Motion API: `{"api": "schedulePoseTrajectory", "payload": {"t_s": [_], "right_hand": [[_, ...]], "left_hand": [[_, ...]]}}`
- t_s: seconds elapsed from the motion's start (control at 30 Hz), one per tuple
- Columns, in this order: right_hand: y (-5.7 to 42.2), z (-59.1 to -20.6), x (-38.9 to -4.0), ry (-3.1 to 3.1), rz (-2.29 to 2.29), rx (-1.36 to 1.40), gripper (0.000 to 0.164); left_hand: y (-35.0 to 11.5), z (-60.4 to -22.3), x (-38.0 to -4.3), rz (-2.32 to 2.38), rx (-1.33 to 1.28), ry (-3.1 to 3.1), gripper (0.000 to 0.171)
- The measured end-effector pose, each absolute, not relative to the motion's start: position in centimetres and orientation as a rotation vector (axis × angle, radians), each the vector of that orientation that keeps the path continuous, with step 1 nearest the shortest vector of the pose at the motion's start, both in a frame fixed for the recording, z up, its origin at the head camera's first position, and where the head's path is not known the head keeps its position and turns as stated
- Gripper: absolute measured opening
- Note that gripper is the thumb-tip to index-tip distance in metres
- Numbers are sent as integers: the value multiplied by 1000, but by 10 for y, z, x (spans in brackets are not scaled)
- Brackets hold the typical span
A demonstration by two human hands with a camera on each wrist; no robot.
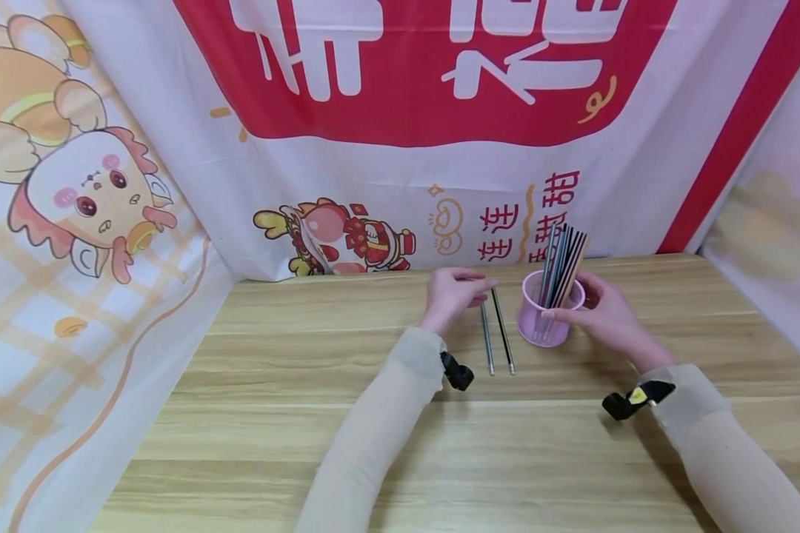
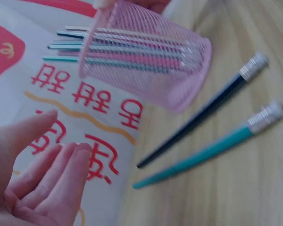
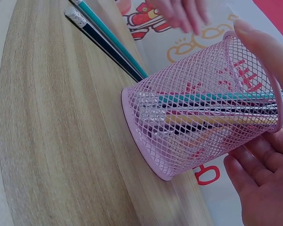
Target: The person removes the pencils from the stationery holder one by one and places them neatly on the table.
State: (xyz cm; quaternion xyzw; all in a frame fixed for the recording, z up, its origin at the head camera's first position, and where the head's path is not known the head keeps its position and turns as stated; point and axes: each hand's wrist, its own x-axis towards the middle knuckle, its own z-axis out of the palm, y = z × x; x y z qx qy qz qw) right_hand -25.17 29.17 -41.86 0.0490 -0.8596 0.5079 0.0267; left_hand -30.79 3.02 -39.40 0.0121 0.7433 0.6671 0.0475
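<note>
A pink mesh pencil cup (image 1: 545, 332) stands on the table with a bundle of pencils (image 1: 563, 268) in it, their eraser ends down at its base. My right hand (image 1: 607, 317) grips it, thumb at the rim and fingers behind the far side. To its left lie two loose pencils, a teal pencil (image 2: 212, 150) and a black pencil (image 2: 205, 113), side by side with their white erasers toward me. Over their far tips hovers my left hand (image 1: 455, 296); in the left wrist view its fingers (image 2: 68, 181) are spread from the thumb, with nothing between them.
The wood-grain table (image 1: 273, 414) reaches back to a hanging white and red printed cloth (image 1: 400, 170). Patterned cloth (image 1: 133, 326) also bounds the left side, and another pale cloth (image 1: 773, 222) the right. Each wrist wears a black camera mount (image 1: 456, 371).
</note>
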Motion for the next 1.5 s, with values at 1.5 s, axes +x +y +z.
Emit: {"api": "schedulePoseTrajectory", "payload": {"t_s": [1.5], "right_hand": [[294,-423,-253,-2633,1513,214,85]], "left_hand": [[107,-411,-331,1849,482,2416,29]]}}
